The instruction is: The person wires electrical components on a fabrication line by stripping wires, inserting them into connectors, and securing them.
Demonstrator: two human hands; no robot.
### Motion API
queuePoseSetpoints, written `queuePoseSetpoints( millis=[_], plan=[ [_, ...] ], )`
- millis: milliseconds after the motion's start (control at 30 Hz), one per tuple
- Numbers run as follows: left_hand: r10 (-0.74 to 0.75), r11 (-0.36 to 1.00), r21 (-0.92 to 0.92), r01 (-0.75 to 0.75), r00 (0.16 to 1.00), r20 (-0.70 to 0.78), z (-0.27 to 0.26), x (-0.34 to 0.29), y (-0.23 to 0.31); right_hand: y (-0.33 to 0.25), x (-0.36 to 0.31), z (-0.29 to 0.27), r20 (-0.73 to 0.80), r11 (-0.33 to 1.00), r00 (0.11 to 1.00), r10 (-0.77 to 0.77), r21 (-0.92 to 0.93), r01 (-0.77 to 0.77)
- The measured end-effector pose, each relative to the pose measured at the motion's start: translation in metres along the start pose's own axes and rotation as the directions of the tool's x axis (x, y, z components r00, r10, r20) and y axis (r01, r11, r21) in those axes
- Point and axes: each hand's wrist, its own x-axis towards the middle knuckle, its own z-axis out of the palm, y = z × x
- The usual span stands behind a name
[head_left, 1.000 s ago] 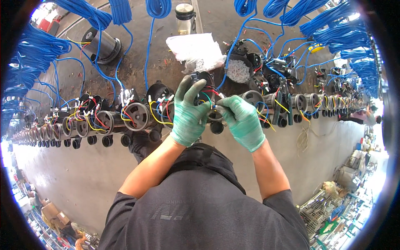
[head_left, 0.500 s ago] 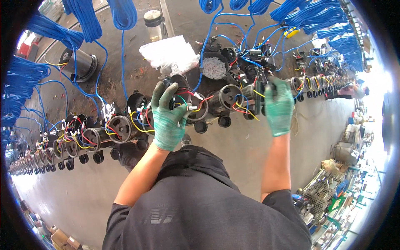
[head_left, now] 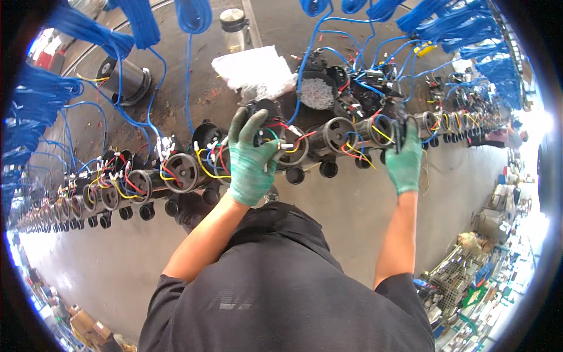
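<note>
My left hand (head_left: 252, 167), in a green glove with dark fingertips, curls round a black wired part (head_left: 268, 111) on the row of motor housings. Red and green wires with white connectors (head_left: 285, 146) stick out beside its thumb. Farther right, my right hand (head_left: 406, 164), gloved alike, closes on a dark narrow object (head_left: 400, 134) whose kind I cannot make out. Between the hands lie a round open-ended housing (head_left: 340, 135) with a slotted face and another with blue and yellow wires (head_left: 375, 129).
A white plastic bag (head_left: 252, 67) and a black bowl of small pale pieces (head_left: 316, 92) stand behind the row. A lidded jar (head_left: 233, 29) is farther back. Coiled blue cables (head_left: 193, 14) lie along the far side. A wire-mesh crate (head_left: 454, 276) sits at lower right.
The view has shifted, so the table appears farther right. My right hand has moved slightly right and now closes on the dark object. My left hand keeps its grip.
</note>
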Motion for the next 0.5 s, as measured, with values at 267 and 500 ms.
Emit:
queuePoseSetpoints(
  millis=[267, 500],
  plan=[
    [-0.042, 0.998, 0.038, 0.041, 0.999, 0.029, -0.001, -0.003, -0.001, -0.13, -0.07, -0.006, 0.265, 0.85, 0.912, -0.314, 0.507, 0.145],
    [-0.038, 0.999, 0.014, 0.037, 0.998, 0.052, -0.005, 0.0, 0.003, -0.147, -0.078, 0.026, 0.339, 0.805, 0.88, -0.333, 0.588, 0.078]
  ],
)
